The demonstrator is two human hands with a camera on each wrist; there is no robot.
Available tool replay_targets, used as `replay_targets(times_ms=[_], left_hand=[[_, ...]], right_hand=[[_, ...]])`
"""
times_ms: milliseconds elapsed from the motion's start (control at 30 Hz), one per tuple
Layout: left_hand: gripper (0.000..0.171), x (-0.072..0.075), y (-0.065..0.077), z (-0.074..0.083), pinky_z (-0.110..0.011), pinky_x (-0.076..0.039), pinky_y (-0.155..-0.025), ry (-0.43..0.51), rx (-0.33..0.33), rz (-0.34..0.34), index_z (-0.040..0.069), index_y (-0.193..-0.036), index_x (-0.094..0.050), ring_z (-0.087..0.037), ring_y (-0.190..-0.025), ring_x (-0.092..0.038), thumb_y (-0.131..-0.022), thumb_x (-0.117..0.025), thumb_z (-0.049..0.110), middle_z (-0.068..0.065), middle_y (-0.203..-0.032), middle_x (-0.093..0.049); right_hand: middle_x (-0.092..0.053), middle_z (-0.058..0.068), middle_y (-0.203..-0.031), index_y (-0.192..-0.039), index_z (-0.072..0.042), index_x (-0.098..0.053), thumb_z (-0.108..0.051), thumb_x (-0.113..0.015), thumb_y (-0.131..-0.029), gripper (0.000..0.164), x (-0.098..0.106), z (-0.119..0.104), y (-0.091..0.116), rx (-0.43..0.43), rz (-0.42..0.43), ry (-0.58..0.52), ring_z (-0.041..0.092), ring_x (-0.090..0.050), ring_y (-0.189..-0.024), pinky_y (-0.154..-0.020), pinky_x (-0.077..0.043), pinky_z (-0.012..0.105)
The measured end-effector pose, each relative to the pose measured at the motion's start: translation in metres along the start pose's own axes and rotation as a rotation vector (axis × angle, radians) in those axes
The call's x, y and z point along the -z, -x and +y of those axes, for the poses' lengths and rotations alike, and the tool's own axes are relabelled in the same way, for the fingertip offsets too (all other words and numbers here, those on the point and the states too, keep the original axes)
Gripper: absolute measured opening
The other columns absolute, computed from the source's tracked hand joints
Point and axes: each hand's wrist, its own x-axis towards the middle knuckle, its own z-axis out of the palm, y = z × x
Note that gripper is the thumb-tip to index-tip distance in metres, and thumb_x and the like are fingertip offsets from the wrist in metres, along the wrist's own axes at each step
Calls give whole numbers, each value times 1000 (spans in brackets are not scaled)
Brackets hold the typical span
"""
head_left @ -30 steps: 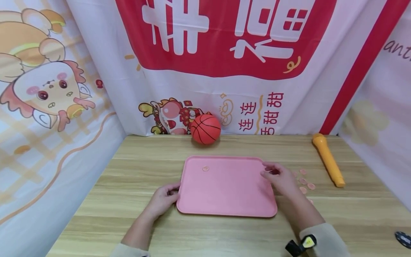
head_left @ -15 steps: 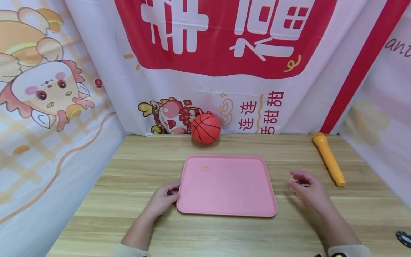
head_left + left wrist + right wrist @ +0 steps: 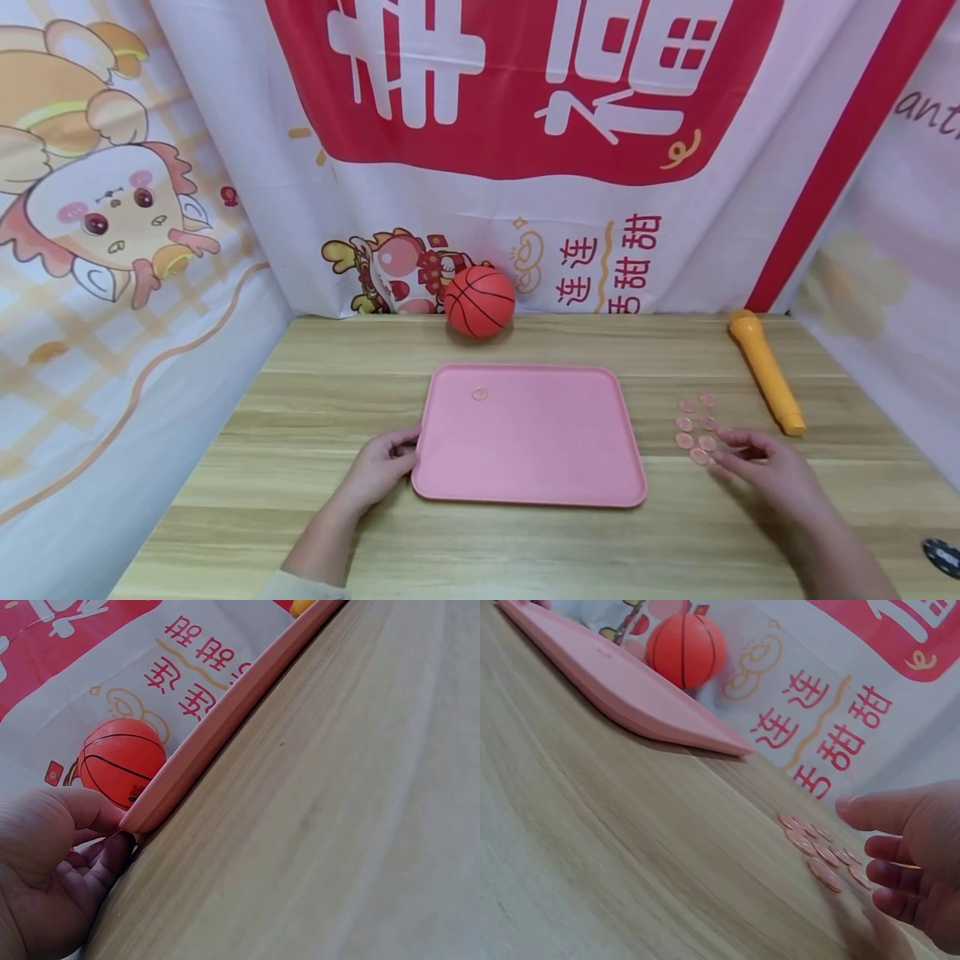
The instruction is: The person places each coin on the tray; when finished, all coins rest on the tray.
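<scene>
A pink tray (image 3: 528,442) lies flat on the table. My left hand (image 3: 384,469) pinches its left edge; in the left wrist view the thumb and fingers (image 3: 112,859) meet at the tray's corner. One copper-coloured coin (image 3: 480,393) sits on the tray near its far left corner. To the right of the tray lie several similar coins (image 3: 685,424) in a loose cluster. My right hand (image 3: 776,471) is at the cluster's near right side, thumb and fingers apart, bent loosely. In the right wrist view no coin shows between its fingers; some coins (image 3: 823,874) lie just beyond the fingertips.
A red toy basketball (image 3: 480,302) rests behind the tray against the printed cloth backdrop. At the right back lies a yellow toy microphone (image 3: 767,372). A black-and-white disc (image 3: 942,557) shows at the right edge of the wooden table (image 3: 525,550).
My right hand has left the tray's right edge, moved right over the coins, then come nearer and further right, uncovering the cluster. The left hand and the tray have stayed put.
</scene>
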Motion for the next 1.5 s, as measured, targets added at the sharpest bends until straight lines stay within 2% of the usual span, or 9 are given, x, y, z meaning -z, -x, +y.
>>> replay_targets(times_ms=[100, 300, 467, 833, 1100, 1300, 1500], left_hand=[[45, 0, 1, 1, -18, -49, -70, -2, 4, 1, -8, -130, -57, -12, -84, -58, -87, -65, 2, -15, -101, -69], [45, 0, 1, 1, -18, -49, -70, 10, 9, 5, -7, -130, -58, -11, -83, -57, -86, -65, 1, -13, -98, -68], [45, -1, 0, -1, -18, -49, -70, 3, 7, 10, -7, -130, -58, -10, -82, -57, -86, -65, 0, -12, -96, -68], [45, -1, 1, -1, -18, -49, -71, 2, 5, 13, -7, -129, -58, -11, -84, -58, -86, -64, 0, -12, -97, -68], [45, 0, 1, 0, -18, -49, -70, 4, 5, 10, -7, -130, -58, -10, -83, -57, -86, -64, 1, -12, -97, -68], [45, 0, 1, 0, -18, -48, -69, 6, 6, 15, -7, -129, -59, -10, -81, -57, -85, -65, 0, -12, -94, -68], [45, -1, -1, -1, -18, -49, -69, 11, 5, 16, -7, -129, -59, -10, -81, -57, -85, -64, -1, -12, -95, -68]], right_hand=[[-66, -15, -94, -120, 0, -63, -34, -73, -86, 49, 4, 8, 1, 26, -18, 23, -9, -53, -81, -70, -45, 15], [-67, 3, -102, -111, -5, -68, -36, -73, -86, 40, 6, 15, 1, 62, -71, 118, -5, -51, -82, -70, -44, 19], [-67, 11, -109, -108, -9, -71, -35, -73, -86, 34, 5, 16, 0, 111, -89, 173, -5, -50, -87, -73, -43, 21], [-66, 9, -102, -96, -12, -72, -32, -76, -84, 23, 2, 17, -1, 182, -53, 268, -1, -49, -86, -73, -44, 24], [-60, 6, -92, -96, -6, -68, -23, -77, -83, 23, 0, 15, -1, 185, -55, 217, 3, -45, -78, -67, -39, 22], [-57, 2, -83, -96, -4, -62, -24, -73, -87, 24, -1, 14, 1, 146, -77, 177, 0, -44, -72, -63, -38, 21], [-59, -2, -80, -94, -6, -62, -23, -71, -88, 20, -3, 13, 3, 157, -41, 148, -1, -48, -70, -63, -40, 21]])
